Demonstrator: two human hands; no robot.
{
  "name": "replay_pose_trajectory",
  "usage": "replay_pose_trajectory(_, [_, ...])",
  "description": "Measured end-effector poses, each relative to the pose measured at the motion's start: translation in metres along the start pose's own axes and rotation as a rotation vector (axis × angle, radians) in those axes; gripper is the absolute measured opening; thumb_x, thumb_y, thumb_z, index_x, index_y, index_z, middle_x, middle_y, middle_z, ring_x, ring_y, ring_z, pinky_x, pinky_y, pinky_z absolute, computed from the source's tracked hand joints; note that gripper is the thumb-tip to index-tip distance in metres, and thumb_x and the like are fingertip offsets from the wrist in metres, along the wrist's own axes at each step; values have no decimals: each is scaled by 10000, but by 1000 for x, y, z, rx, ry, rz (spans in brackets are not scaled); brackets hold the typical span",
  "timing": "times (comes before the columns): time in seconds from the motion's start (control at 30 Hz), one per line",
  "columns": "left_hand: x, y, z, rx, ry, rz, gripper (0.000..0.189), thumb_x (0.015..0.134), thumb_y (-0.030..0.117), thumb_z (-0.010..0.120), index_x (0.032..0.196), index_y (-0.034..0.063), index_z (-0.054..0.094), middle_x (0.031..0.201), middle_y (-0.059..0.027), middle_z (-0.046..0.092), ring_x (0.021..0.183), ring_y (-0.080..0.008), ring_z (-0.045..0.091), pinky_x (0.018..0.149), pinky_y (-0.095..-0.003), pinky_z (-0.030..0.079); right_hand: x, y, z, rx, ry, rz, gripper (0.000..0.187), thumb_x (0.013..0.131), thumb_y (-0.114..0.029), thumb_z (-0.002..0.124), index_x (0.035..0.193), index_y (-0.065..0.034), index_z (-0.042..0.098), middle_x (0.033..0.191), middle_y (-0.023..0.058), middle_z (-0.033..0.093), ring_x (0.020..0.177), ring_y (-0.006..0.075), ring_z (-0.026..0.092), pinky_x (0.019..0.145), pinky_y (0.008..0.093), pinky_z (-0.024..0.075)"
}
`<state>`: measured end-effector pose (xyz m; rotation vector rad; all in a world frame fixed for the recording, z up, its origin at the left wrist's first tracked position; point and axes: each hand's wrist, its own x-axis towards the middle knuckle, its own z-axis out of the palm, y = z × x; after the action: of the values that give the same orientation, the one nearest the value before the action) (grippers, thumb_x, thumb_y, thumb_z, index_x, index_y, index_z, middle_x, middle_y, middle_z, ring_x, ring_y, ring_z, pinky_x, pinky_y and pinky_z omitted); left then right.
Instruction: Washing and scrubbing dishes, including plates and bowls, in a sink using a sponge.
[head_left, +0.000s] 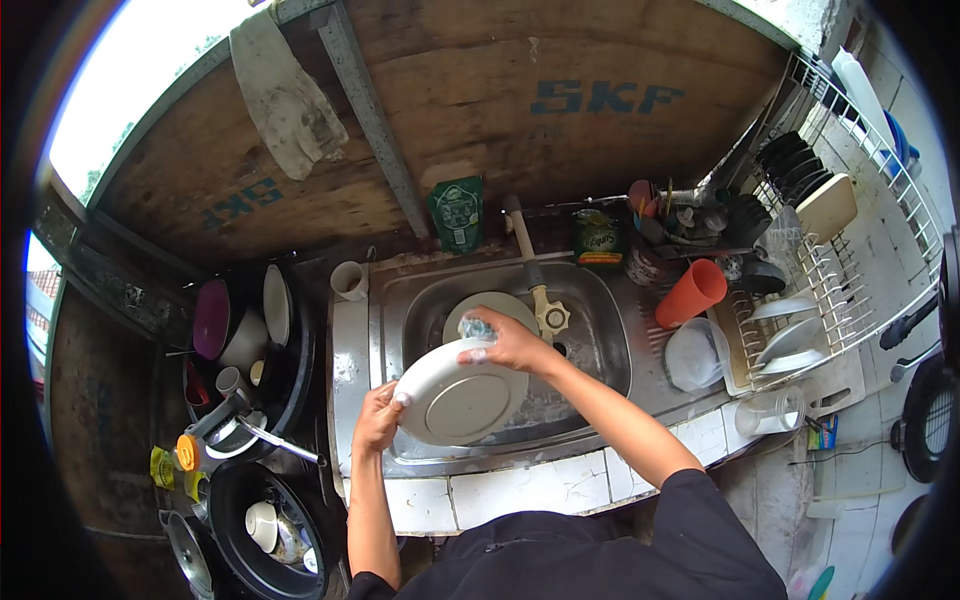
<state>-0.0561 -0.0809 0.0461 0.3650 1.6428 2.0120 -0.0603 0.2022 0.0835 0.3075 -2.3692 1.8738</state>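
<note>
My left hand (379, 416) grips the left rim of a white plate (465, 405), whose underside with its ring faces the camera. At the plate's upper edge, my right hand (506, 341) holds a soapy bluish sponge or scouring pad (477, 328) against the rim. Both hands are over a stainless steel sink (592, 375). Another pale plate (495, 304) lies in the basin behind the held one, partly covered by it and my right hand. Beside that plate, a beige tap (551, 313) reaches down over the basin.
Black tubs (304, 375) of dishes and pans stand at the left. A mug (349, 280) and a green pouch (459, 214) are behind the sink. Rightward are an orange cup (691, 292), a translucent plastic container (691, 354) and a white dish rack (862, 337).
</note>
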Motion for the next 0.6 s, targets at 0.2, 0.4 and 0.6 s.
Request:
replay_pose_trajectory(0.2, [-2, 21, 41, -245, 87, 43, 490, 838, 285, 711, 1137, -75, 567, 1031, -86, 648, 928, -144, 599, 821, -272, 469, 24, -16, 32, -217, 473, -164, 300, 736, -195, 758, 856, -38, 533, 874, 104, 551, 813, 242, 569, 721, 360, 463])
replay_pose_trajectory(0.4, [11, 32, 61, -334, 136, 156, 374, 902, 126, 614, 1200, -83, 526, 1080, -112, 638, 973, -163, 603, 871, -291, 476, -6, -52, 73, -413, 370, -541, 213, 752, -56, 628, 959, -36, 586, 1149, 187, 601, 1078, 307, 596, 771, 330, 503])
replay_pose_trajectory(0.6, [18, 23, 80, -420, 189, 78, 345, 905, 100, 571, 1197, -80, 535, 1102, -135, 634, 995, -185, 612, 883, -306, 481, 32, -35, 55, -325, 298, -182, 261, 733, -101, 627, 985, -31, 629, 994, 150, 650, 919, 317, 627, 804, 389, 511])
